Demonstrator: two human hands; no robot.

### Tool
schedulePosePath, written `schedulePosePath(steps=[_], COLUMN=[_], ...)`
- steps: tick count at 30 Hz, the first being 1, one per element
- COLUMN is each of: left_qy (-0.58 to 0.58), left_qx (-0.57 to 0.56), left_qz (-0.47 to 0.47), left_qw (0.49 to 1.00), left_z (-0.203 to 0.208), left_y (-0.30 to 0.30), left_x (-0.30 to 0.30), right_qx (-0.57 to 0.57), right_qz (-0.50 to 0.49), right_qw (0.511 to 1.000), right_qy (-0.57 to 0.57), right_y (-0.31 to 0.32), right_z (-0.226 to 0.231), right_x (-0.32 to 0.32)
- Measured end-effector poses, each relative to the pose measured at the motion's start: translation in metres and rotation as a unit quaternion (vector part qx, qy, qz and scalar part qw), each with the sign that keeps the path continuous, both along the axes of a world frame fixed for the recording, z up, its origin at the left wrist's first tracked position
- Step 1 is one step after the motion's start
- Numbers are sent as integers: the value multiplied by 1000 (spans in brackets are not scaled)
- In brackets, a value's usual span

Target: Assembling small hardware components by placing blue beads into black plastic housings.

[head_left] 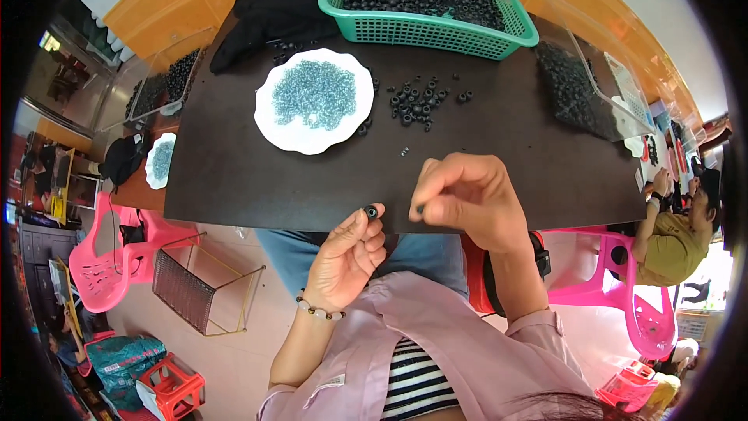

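Note:
My left hand, at the table's near edge, holds a small black ring-shaped part between thumb and fingertips, its round opening facing up. To its right, my right hand is closed in a pinch, with a tiny dark piece at the fingertips; its kind is too small to make out. Farther back lies a loose pile of black round parts with holes. A white scalloped plate left of the pile bears many tiny bluish transparent pieces. A couple of tiny light pieces lie on the dark table.
At the back, a green plastic basket is full of black parts. Black cloth lies at the back left. A transparent bin with black parts stands at the right. Another person sits beyond it. Pink chairs flank the table.

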State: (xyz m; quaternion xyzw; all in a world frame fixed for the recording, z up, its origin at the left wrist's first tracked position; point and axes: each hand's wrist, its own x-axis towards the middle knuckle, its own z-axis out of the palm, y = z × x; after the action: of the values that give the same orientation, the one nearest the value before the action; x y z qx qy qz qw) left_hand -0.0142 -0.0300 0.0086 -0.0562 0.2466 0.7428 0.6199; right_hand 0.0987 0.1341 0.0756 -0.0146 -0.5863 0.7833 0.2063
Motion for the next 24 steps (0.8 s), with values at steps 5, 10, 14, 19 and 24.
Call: schedulePosePath(steps=[5, 10, 14, 19, 24], left_qy=[-14, -4, 4, 24, 38], left_qx=[35, 24, 24, 22, 20], left_qz=[-7, -9, -12, -7, -8], left_qw=[999, 1000, 1000, 999, 999], left_z=[-5, -6, -5, -3, -7], left_y=[1, 5, 6, 6, 5], left_x=[-3, 0, 2, 4, 6], right_qx=[-31, -44, -66, -64, -59], right_qz=[-97, -102, -96, -77, -80], right_qw=[984, 982, 984, 987, 987], right_qy=[-144, -153, -132, -129, -129], right_y=[10, 11, 7, 8, 3], right_z=[-25, -35, -35, -41, -41], right_x=[6, 8, 6, 8, 9])
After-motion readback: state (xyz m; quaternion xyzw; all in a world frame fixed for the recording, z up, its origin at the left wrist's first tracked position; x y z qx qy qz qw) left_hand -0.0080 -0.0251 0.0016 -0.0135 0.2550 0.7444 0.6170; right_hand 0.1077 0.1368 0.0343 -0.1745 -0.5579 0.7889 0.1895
